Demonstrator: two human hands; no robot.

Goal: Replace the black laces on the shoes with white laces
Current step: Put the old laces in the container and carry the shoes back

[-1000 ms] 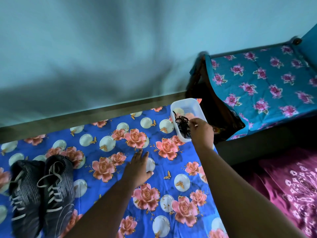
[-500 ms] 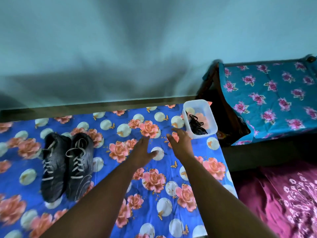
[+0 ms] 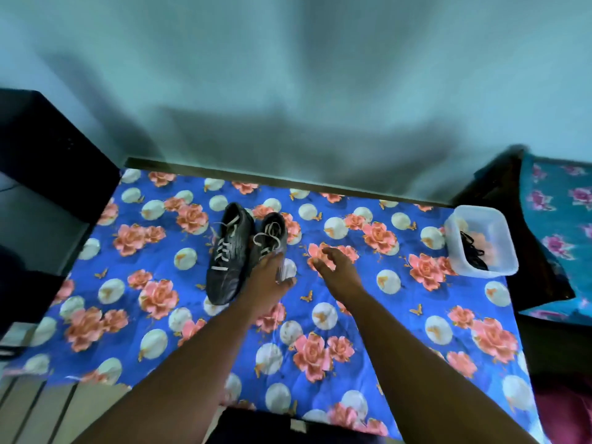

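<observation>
On floral cloth (image 3: 134, 302), left hand (image 3: 267, 277) touching shoes (image 3: 243, 251)

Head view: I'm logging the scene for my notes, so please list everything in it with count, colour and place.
shoes: two, dark grey with white laces, side by side on the cloth, left of centre.
container: one, clear plastic, at the cloth's right edge.
black laces: a tangle, count unclear, inside the container.
cloth: one, blue with pink roses and white circles, spread across the middle.
bed cover: one, teal with pink flowers, far right.
dark furniture: one, black, far left.
wall: pale teal, behind.
left hand: fingers touching the right-hand shoe.
right hand: fingers loosely curled, holding nothing.
</observation>
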